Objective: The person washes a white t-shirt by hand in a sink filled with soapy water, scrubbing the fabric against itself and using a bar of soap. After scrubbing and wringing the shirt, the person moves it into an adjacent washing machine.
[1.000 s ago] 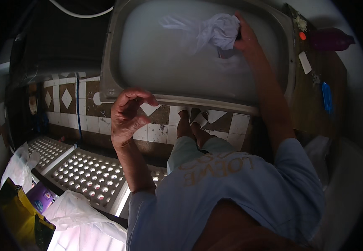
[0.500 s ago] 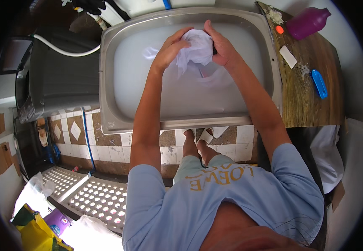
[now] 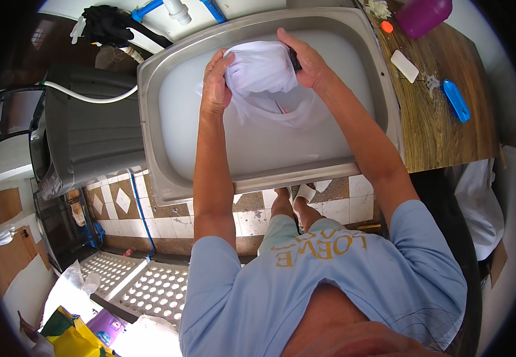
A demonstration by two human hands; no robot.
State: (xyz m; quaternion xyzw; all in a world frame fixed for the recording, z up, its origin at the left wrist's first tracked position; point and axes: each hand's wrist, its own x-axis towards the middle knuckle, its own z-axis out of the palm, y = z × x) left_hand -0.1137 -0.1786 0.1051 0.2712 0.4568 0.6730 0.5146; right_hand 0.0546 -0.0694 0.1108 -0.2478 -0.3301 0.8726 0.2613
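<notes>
white cloth point(image 3: 258, 65) held between two hands above a basin point(image 3: 258, 180)

the cloth is shown bunched in the far half of the basin, lifted just over cloudy water point(image 3: 252, 152), with a loose fold drooping toward the person and seemingly dipped in. soft, limp handling is to be expected; if soaked, as is likely, it will be slippery and heavier than its thinness suggests. sheer parts may be strained by hard pulling, so the thick gathered sides are judged the best places for hold, with the trailing fold left slack.

the left side is grasped by the left hand point(image 3: 216, 80), its fingers curled and its thumb laid at the cloth's edge. the right side is grasped by the right hand point(image 3: 310, 62), turned palm inward with the thumb raised; its other fingers are largely hidden, and their closeness cannot be told. between that palm and the cloth a dark object point(image 3: 295, 59) is partly seen; its kind cannot be made out. both forearms point(image 3: 213, 172) are extended forward over the near rim, the right one slanted inward, the left nearly straight.
</notes>
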